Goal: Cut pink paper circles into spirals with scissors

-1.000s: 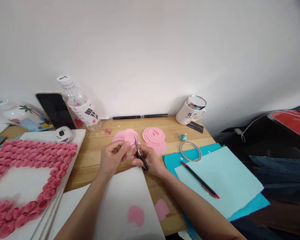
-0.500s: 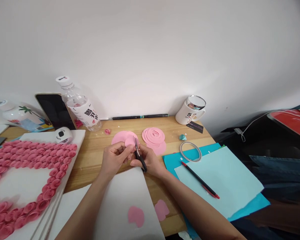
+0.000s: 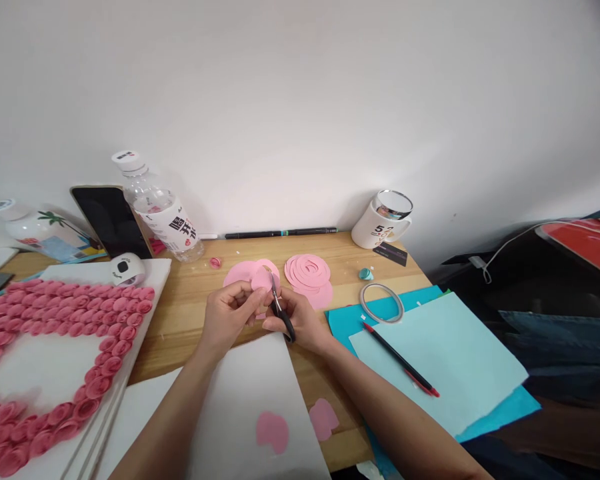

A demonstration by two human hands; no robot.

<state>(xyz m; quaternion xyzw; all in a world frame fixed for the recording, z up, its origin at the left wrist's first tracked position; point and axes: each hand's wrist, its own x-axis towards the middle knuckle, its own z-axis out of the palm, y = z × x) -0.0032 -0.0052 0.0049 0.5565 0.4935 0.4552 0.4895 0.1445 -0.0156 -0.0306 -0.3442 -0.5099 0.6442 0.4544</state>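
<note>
My left hand point(image 3: 233, 313) pinches a small round piece of pink paper point(image 3: 261, 279) between thumb and fingers. Black-handled scissors point(image 3: 283, 319) are in my right hand point(image 3: 300, 320), their blades pointing up and away from me at the right edge of the pink paper. Just beyond my hands lie more pink paper circles point(image 3: 237, 272). To their right, a pink paper spiral point(image 3: 307, 272) rests on another pink piece point(image 3: 323, 297). Pink offcuts point(image 3: 273, 432) lie nearer to me on a white sheet point(image 3: 240, 393) and on the wood beside it.
At left is a white board with rows of pink paper roses point(image 3: 97, 387), a tape dispenser point(image 3: 127, 269), a phone point(image 3: 105, 220) and a plastic bottle point(image 3: 167, 220). At right stand a mug point(image 3: 380, 223), a tape ring point(image 3: 381, 320) and a pen point(image 3: 400, 360) on blue paper point(image 3: 445, 367).
The pink paper and the scissors have shifted very slightly to the right. Both hands keep their hold, and everything else stays in place.
</note>
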